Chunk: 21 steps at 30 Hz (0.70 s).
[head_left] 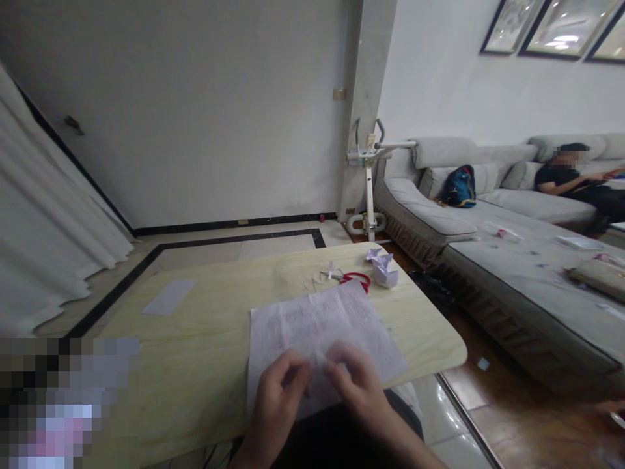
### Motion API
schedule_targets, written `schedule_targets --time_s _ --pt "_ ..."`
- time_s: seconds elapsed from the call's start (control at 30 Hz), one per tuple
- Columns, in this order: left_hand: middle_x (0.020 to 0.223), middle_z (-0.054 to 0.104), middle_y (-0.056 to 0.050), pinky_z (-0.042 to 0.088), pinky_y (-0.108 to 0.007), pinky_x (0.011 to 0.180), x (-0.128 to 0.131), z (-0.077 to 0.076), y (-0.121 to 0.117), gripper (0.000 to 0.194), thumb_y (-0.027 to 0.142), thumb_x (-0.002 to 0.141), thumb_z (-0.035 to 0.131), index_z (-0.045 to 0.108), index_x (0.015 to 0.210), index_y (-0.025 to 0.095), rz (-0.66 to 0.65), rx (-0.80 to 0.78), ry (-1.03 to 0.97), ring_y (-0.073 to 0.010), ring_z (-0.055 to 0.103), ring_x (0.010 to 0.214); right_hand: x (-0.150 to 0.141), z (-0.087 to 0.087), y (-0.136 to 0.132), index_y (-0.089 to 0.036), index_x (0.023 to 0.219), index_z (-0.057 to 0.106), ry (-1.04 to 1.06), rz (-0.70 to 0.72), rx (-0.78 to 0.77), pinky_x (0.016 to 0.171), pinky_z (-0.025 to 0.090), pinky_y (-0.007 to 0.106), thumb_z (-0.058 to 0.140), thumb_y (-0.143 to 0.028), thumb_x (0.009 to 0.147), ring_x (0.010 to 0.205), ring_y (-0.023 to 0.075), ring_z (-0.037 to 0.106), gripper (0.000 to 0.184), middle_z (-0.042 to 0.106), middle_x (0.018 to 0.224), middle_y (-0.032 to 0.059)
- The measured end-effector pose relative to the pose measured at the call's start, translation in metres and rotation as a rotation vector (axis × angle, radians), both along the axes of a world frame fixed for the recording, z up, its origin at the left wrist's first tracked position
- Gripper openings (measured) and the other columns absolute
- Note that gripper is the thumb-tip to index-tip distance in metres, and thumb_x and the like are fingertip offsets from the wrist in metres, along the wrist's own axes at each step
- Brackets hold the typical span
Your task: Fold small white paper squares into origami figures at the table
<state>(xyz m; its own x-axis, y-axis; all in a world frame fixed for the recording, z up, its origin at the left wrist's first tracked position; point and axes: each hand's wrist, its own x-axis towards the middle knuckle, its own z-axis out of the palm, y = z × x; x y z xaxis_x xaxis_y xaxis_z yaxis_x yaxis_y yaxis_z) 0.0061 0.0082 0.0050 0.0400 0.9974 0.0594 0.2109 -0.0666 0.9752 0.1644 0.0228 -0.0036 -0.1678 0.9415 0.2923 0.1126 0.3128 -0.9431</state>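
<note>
A creased white sheet of paper (317, 326) lies on the pale wooden table (195, 352) in front of me. My left hand (276, 404) and my right hand (359, 384) both pinch its near edge, fingers curled close together. Beyond the sheet lie red-handled scissors (357, 280), some paper scraps (325, 273) and a folded white paper shape (383, 268).
A small paper slip (168, 296) lies at the table's far left. A grey sofa (512, 260) stands to the right with a blue backpack (459, 187) and a seated person (576, 179). A white exercise bike (370, 189) is by the wall. Curtains (43, 241) hang at left.
</note>
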Motion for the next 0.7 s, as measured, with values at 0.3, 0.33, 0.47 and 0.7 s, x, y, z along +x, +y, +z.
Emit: schedule_targets --time_s 0.3,0.33,0.47,0.7 --pt "0.060 0.056 0.003 0.046 -0.022 0.052 0.000 -0.003 0.004 0.028 0.045 0.084 0.059 0.065 0.076 0.019 -0.005 -0.106 -0.035 -0.0141 0.056 0.057 0.001 -0.001 -0.001 -0.020 0.063 0.047 0.114 0.053 -0.159 0.058 0.036 0.025 0.055 -0.032 0.086 0.061 0.0138 0.043 0.027 0.045 0.062 -0.0031" --pt "0.061 0.058 0.003 0.047 -0.022 0.053 -0.001 -0.003 0.003 0.027 0.044 0.084 0.060 0.066 0.078 0.019 -0.010 -0.104 -0.024 -0.0143 0.057 0.057 0.001 0.000 -0.001 -0.020 0.063 0.048 0.104 0.061 -0.163 0.058 0.037 0.025 0.055 -0.032 0.086 0.061 0.0140 0.044 0.027 0.046 0.062 -0.0028" --pt "0.067 0.066 0.000 0.050 -0.023 0.059 -0.003 -0.002 0.003 0.024 0.041 0.086 0.059 0.069 0.081 0.019 -0.034 -0.056 0.041 -0.0160 0.063 0.063 0.003 0.004 0.002 -0.018 0.073 0.058 0.018 0.047 -0.083 0.064 0.042 0.027 0.058 -0.029 0.086 0.068 0.0160 0.051 0.017 0.055 0.069 -0.0004" --pt "0.080 0.071 -0.003 0.051 -0.025 0.066 -0.008 -0.012 0.006 0.018 0.031 0.091 0.055 0.069 0.085 0.021 -0.094 0.197 0.263 -0.0184 0.066 0.075 0.005 -0.005 0.006 -0.019 0.077 0.067 -0.046 0.029 0.055 0.066 0.045 0.027 0.064 -0.022 0.087 0.069 0.0159 0.057 0.011 0.063 0.071 0.0003"
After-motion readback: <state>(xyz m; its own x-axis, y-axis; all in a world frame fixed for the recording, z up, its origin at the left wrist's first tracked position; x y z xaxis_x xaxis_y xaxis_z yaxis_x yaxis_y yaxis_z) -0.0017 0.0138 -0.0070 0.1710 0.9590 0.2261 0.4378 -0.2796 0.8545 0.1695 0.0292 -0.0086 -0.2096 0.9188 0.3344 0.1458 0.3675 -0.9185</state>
